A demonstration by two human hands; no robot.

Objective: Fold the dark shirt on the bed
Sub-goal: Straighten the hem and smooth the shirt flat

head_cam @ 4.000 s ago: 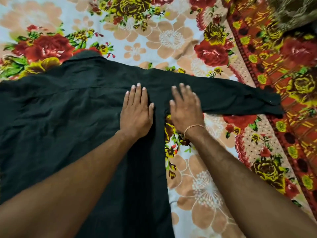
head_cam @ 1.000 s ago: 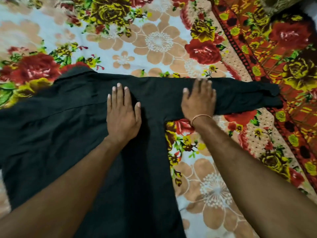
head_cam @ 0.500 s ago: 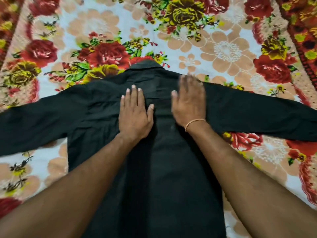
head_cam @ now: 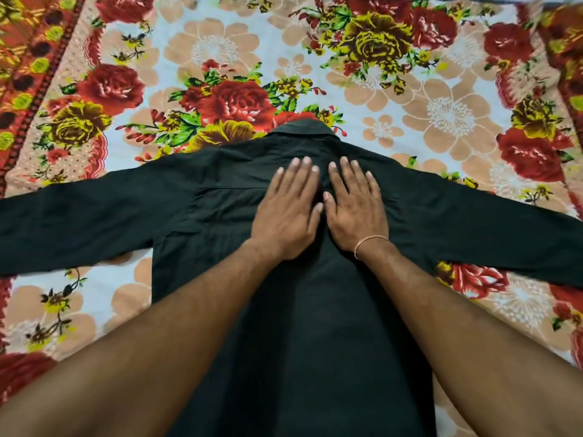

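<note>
A dark long-sleeved shirt (head_cam: 217, 216) lies spread flat on the bed, back side up, collar pointing away from me and both sleeves stretched out to the left and right. My left hand (head_cam: 287, 209) rests palm down on the upper back, just below the collar. My right hand (head_cam: 355, 206), with a thin thread band at the wrist, lies flat right beside it, thumbs nearly touching. Neither hand grips any cloth. My forearms hide part of the shirt's lower body.
The bed is covered by a floral sheet (head_cam: 394, 99) with red and yellow roses on a pale ground. Red patterned borders run along the left edge (head_cam: 22, 74) and the right edge (head_cam: 568, 74).
My right hand slid from the right sleeve to the middle of the shirt's back, beside my left hand. My view swung left, so both sleeves now show.
</note>
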